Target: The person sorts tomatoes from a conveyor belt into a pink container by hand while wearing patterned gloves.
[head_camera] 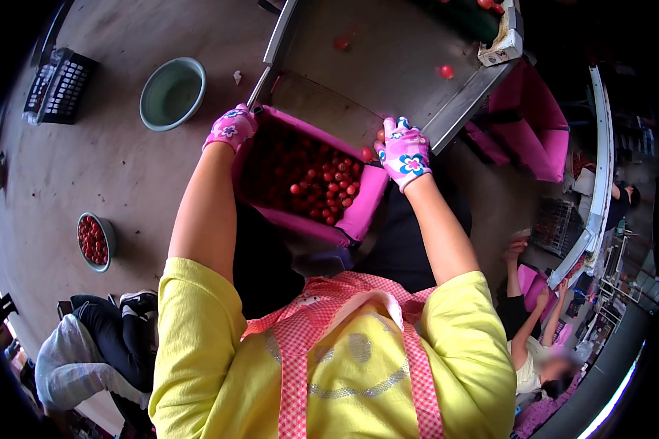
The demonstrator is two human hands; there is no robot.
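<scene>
A pink fabric-lined box [367, 197] sits tilted before my legs, holding many small red fruits [329, 186] that look like cherry tomatoes. My left hand [230, 129], in a pink flowered glove, grips the box's far left corner, close to a metal rail. At the lower right end of a metal sorting chute [329, 101], just above the box, is my right hand [406, 152] in a matching glove. Its fingers are spread, and two red fruits [367, 154] lie beside the thumb and fingers. Another fruit [447, 72] is farther up the chute.
On the floor at left are a green basin [173, 94], a smaller basin of red fruits [94, 242] and a black basket [60, 88]. A second pink box [527, 123] stands right of the chute. People sit at lower left [88, 351] and lower right [532, 351].
</scene>
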